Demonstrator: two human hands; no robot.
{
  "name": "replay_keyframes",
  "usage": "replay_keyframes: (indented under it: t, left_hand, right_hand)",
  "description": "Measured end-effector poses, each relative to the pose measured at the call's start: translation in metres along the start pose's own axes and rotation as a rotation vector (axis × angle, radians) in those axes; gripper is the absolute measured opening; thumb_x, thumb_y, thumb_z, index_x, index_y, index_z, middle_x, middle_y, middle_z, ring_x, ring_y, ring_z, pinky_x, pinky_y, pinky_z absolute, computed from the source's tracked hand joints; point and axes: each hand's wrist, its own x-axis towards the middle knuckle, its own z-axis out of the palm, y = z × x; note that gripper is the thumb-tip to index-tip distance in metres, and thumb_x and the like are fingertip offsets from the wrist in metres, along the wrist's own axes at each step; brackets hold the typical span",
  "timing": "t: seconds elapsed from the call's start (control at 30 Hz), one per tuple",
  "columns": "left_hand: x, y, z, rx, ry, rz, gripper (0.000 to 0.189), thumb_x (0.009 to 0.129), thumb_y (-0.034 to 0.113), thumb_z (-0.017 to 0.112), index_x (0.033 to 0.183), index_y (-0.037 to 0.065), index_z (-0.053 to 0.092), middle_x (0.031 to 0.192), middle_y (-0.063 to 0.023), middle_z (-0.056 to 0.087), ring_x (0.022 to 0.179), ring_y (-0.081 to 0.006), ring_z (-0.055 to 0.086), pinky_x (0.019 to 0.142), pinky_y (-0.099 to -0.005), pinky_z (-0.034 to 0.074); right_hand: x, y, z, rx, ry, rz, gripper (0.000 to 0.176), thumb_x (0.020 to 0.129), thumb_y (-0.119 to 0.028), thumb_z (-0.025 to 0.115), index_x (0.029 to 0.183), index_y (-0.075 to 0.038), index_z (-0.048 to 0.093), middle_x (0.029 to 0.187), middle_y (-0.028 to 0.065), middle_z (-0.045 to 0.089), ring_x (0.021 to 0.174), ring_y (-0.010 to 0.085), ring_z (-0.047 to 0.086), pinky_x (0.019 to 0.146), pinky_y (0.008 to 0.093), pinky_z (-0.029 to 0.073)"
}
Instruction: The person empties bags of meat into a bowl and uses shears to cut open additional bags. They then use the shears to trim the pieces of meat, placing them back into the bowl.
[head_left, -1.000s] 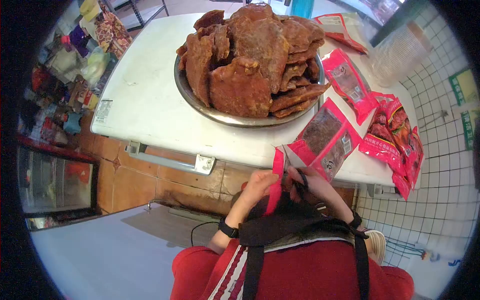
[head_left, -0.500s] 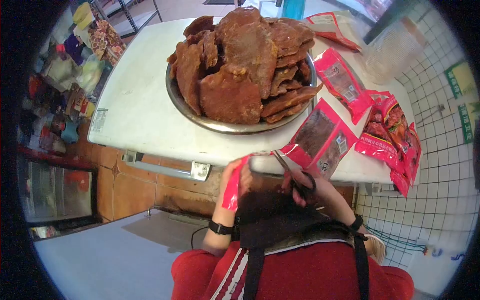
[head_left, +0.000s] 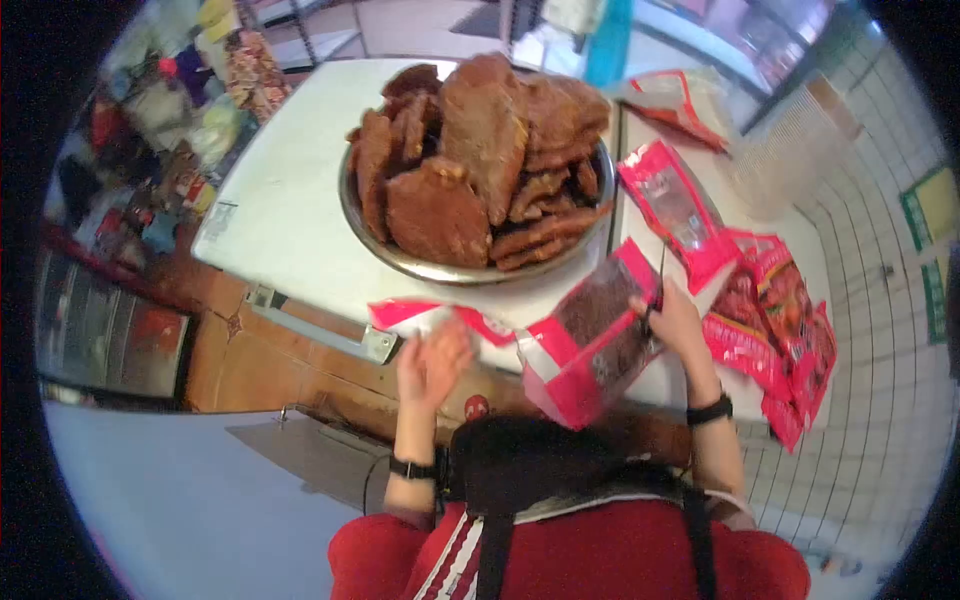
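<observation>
My right hand [head_left: 676,322] is closed around dark-handled scissors [head_left: 660,284], blades pointing away from me. Just left of it, a pink-red packet [head_left: 572,345] with a clear window lies partly over the table's front edge; dark brown contents show through. My left hand [head_left: 434,362], a little blurred, is held up at the edge with its fingers apart and nothing gripped. Behind those fingers a cut pink-and-white strip [head_left: 400,313] lies along the table edge. Farther back stands a round metal bowl [head_left: 440,270] heaped with flat reddish-brown meat pieces [head_left: 440,212].
Several filled red packets [head_left: 770,310] lie at the right end of the white table [head_left: 285,180]. Another windowed packet [head_left: 680,205] rests right of the bowl, and an opened-looking bag [head_left: 680,105] lies behind it. Stacked clear plastic containers [head_left: 790,150] stand at back right.
My left hand has let go of the pink strip, which now lies at the table edge. My right hand has moved right and up with the scissors. The view has shifted slightly.
</observation>
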Motion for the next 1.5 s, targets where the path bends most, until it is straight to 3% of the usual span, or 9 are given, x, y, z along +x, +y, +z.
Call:
replay_keyframes:
  t: [0.23, 0.5, 0.67, 0.77, 0.9, 1.03, 1.17, 1.37, 1.5]
  left_hand:
    - [-0.069, -0.074, -0.034, 1.095, 0.105, -0.147, 0.016, 0.073, 0.01, 0.061, 0.086, 0.002, 0.054, 0.086, -0.0063, 0.057, 0.081, -0.0124, 0.053, 0.075, -0.0246, 0.042]
    - [-0.037, -0.134, 0.016, 0.885, 0.347, 0.275, 0.037, 0.071, 0.01, 0.065, 0.102, 0.004, 0.045, 0.082, -0.0006, 0.054, 0.079, -0.0105, 0.052, 0.073, -0.0244, 0.043]
    - [-0.035, -0.14, 0.006, 1.022, 0.415, 0.115, 0.034, 0.073, 0.008, 0.06, 0.103, 0.004, 0.045, 0.094, -0.0036, 0.051, 0.084, -0.0099, 0.049, 0.074, -0.024, 0.041]
    - [-0.062, -0.121, 0.074, 0.448, 0.711, 0.018, 0.033, 0.077, 0.017, 0.055, 0.106, 0.004, 0.045, 0.102, -0.0069, 0.051, 0.09, -0.0157, 0.052, 0.077, -0.0323, 0.045]
    - [-0.063, -0.113, 0.059, 0.438, 0.582, 0.065, 0.033, 0.078, 0.019, 0.054, 0.106, 0.005, 0.045, 0.103, -0.0072, 0.051, 0.09, -0.0166, 0.052, 0.077, -0.0333, 0.045]
    - [-0.063, -0.112, 0.063, 0.452, 0.456, 0.102, 0.033, 0.078, 0.021, 0.053, 0.106, 0.005, 0.045, 0.103, -0.0075, 0.051, 0.09, -0.0174, 0.053, 0.078, -0.0342, 0.045]
    - [-0.055, -0.117, 0.094, 0.449, 0.207, 0.136, 0.033, 0.079, 0.024, 0.052, 0.106, 0.005, 0.045, 0.104, -0.0078, 0.051, 0.091, -0.0182, 0.053, 0.078, -0.0352, 0.045]
    - [0.003, -0.055, 0.211, 0.318, -0.401, 0.342, 0.034, 0.08, 0.027, 0.05, 0.106, 0.006, 0.045, 0.104, -0.0083, 0.052, 0.091, -0.0194, 0.053, 0.079, -0.0367, 0.046]
    - [0.073, -0.004, 0.239, 0.069, -0.591, 0.129, 0.035, 0.083, 0.033, 0.045, 0.107, 0.008, 0.046, 0.103, -0.0079, 0.053, 0.09, -0.0205, 0.055, 0.079, -0.0387, 0.046]
  right_hand:
    - [0.0, 0.009, -0.02, -0.036, -0.095, 0.036, 0.054, 0.069, -0.043, 0.059, 0.095, 0.001, 0.042, 0.078, 0.0216, 0.056, 0.076, 0.038, 0.054, 0.065, 0.0425, 0.042]
    - [0.033, 0.042, -0.004, 0.08, -0.162, -0.089, 0.057, 0.059, -0.048, 0.068, 0.079, 0.001, 0.045, 0.069, 0.0167, 0.055, 0.068, 0.0281, 0.055, 0.061, 0.0357, 0.042]
    - [-0.008, 0.054, 0.007, 0.308, -0.158, -0.03, 0.053, 0.059, -0.046, 0.07, 0.076, -0.002, 0.044, 0.064, 0.0094, 0.051, 0.059, 0.018, 0.05, 0.054, 0.0298, 0.041]
    - [-0.028, 0.079, 0.041, 0.557, -0.069, -0.035, 0.047, 0.059, -0.032, 0.075, 0.079, -0.003, 0.044, 0.065, 0.0036, 0.051, 0.058, 0.0136, 0.047, 0.052, 0.0272, 0.04]
    - [-0.039, 0.068, 0.044, 0.714, -0.052, -0.029, 0.044, 0.063, -0.015, 0.073, 0.092, -0.002, 0.042, 0.073, 0.0049, 0.052, 0.064, 0.0134, 0.05, 0.059, 0.0259, 0.042]
    - [-0.057, 0.067, 0.014, 1.61, -0.246, 0.207, 0.04, 0.065, 0.002, 0.065, 0.098, -0.004, 0.043, 0.09, 0.0088, 0.053, 0.081, 0.0175, 0.053, 0.073, 0.0301, 0.045]
    - [-0.016, 0.11, -0.01, 1.393, 0.127, -0.171, 0.033, 0.07, -0.008, 0.059, 0.1, -0.009, 0.047, 0.092, 0.0037, 0.048, 0.081, 0.0168, 0.047, 0.069, 0.0298, 0.04]
    - [0.009, -0.03, -0.201, 1.325, 0.158, -0.57, 0.048, 0.072, -0.014, 0.057, 0.114, -0.001, 0.039, 0.105, 0.0086, 0.049, 0.09, 0.0153, 0.05, 0.077, 0.0264, 0.042]
    - [0.031, -0.123, -0.261, 1.296, 0.144, -0.698, 0.047, 0.07, -0.016, 0.059, 0.111, 0.001, 0.042, 0.096, 0.0113, 0.053, 0.084, 0.0168, 0.054, 0.074, 0.0276, 0.043]
